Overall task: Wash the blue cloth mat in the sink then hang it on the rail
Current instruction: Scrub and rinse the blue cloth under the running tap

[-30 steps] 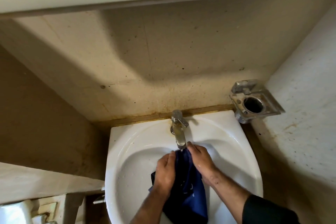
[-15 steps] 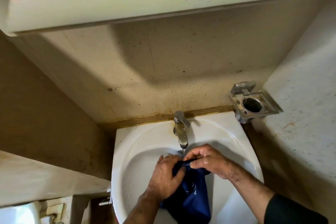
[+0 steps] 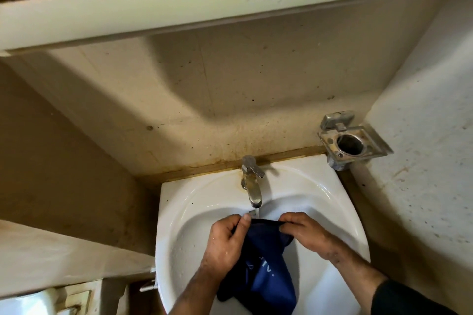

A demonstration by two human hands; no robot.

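White sink [image 3: 179, 215] set against stained beige wall [image 3: 230, 89]

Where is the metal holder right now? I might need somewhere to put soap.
In the head view, the metal holder is on the right wall, just beyond the sink's back right corner.

Two bare forearms show. The right arm wears a black sleeve [image 3: 409, 299] that ends above the wrist; the left forearm [image 3: 189, 291] is uncovered. The left hand [image 3: 225, 245] and right hand [image 3: 307, 234] look wet, with short nails and dark smudges across the right wrist.
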